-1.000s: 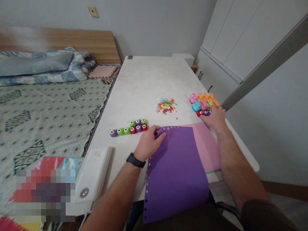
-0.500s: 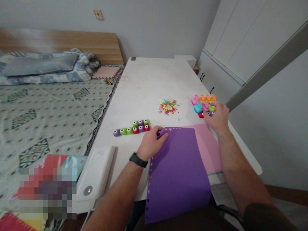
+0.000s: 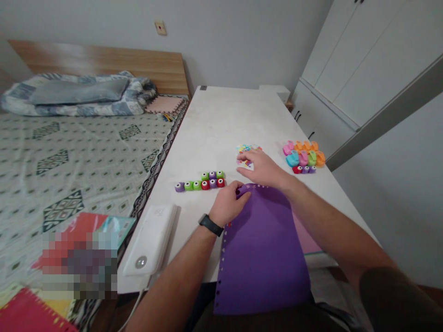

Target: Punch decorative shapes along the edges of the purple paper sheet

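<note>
My left hand (image 3: 228, 203) is closed on the top left corner of a purple foam sheet (image 3: 263, 249) that has small holes punched along its edges. The sheet hangs over the white table's (image 3: 221, 115) near edge, on top of a pink sheet (image 3: 306, 235). My right hand (image 3: 261, 168) hovers just beyond the purple sheet with its fingers stretched out to the left, over a little heap of coloured paper bits (image 3: 247, 148). Nothing shows in it. A row of small round punches (image 3: 204, 182) lies left of both hands. A cluster of bigger coloured punches (image 3: 303, 157) sits to the right.
A white box-like device (image 3: 152, 240) with a cable lies at the table's near left corner. A bed (image 3: 69, 152) with a patterned cover runs along the table's left side. White cupboards (image 3: 346, 60) stand on the right. Coloured sheets (image 3: 31, 313) lie at the bottom left.
My right hand has left the cluster of coloured punches and swung left to the paper bits. My left hand keeps its grip on the purple sheet. The view has shifted slightly.
</note>
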`<act>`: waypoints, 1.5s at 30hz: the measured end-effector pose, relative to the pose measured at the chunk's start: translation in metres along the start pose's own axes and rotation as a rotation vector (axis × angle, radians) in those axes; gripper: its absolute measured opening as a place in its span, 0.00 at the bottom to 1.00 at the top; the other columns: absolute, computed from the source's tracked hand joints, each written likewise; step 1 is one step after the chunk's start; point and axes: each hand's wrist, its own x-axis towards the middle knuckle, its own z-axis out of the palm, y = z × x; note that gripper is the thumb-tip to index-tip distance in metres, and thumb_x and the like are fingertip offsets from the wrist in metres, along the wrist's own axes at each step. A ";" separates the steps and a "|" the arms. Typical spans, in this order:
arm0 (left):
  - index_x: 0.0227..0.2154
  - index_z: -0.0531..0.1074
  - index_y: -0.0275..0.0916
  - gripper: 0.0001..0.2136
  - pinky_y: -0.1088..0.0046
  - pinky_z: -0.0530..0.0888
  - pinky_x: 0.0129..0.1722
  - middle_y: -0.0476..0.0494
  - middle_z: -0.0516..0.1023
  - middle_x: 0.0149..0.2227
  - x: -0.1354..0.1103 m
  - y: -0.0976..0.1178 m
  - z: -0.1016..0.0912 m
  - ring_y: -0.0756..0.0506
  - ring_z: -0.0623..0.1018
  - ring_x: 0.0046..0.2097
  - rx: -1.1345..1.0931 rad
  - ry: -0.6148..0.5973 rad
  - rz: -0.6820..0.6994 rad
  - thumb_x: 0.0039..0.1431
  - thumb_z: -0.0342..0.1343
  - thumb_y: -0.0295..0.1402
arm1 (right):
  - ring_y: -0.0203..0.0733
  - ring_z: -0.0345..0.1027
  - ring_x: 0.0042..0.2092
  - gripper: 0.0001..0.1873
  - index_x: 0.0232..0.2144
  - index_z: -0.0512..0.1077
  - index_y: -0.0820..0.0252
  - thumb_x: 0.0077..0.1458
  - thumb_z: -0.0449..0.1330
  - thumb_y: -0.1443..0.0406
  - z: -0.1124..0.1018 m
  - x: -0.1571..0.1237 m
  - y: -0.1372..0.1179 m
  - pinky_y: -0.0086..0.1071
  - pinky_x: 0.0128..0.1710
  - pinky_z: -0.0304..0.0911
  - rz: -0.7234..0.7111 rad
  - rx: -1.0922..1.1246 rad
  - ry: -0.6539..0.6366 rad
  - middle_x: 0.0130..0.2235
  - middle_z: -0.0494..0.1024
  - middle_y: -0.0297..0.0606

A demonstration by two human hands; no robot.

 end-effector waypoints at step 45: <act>0.37 0.74 0.39 0.13 0.72 0.68 0.35 0.48 0.78 0.33 0.008 -0.002 -0.003 0.47 0.75 0.35 -0.091 0.122 -0.010 0.65 0.52 0.43 | 0.42 0.74 0.47 0.23 0.47 0.74 0.57 0.50 0.72 0.57 -0.021 -0.085 0.069 0.39 0.51 0.68 0.482 0.911 0.050 0.46 0.80 0.41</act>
